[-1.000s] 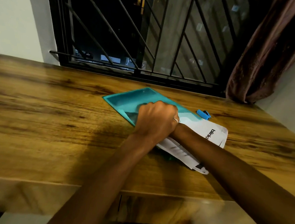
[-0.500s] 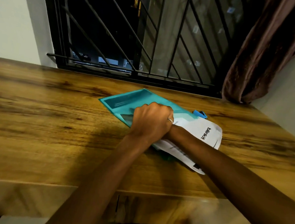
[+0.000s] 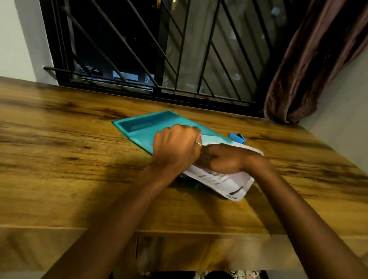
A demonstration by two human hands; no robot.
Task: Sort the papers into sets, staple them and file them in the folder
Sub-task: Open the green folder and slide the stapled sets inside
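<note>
A teal folder (image 3: 140, 127) lies flat on the wooden desk (image 3: 44, 161), angled toward the window. My left hand (image 3: 175, 148) sits on its near right part with fingers curled, gripping the folder's edge. Touching it on the right, my right hand (image 3: 223, 161) is curled around a bundle of white printed papers (image 3: 230, 183). The papers stick out of the folder toward the right and rest on the desk. How far they reach inside the folder is hidden by my hands. A small blue stapler (image 3: 237, 137) lies just behind the papers.
A barred window (image 3: 159, 49) runs along the desk's far edge. A brown curtain (image 3: 312, 61) hangs at the back right beside a wall. The desk's front edge (image 3: 105, 232) is close to me, with dark items on the floor below.
My right hand, hidden behind the left hand before, has drawn back to the right into view. The papers have shifted with it. My left hand stays on the folder.
</note>
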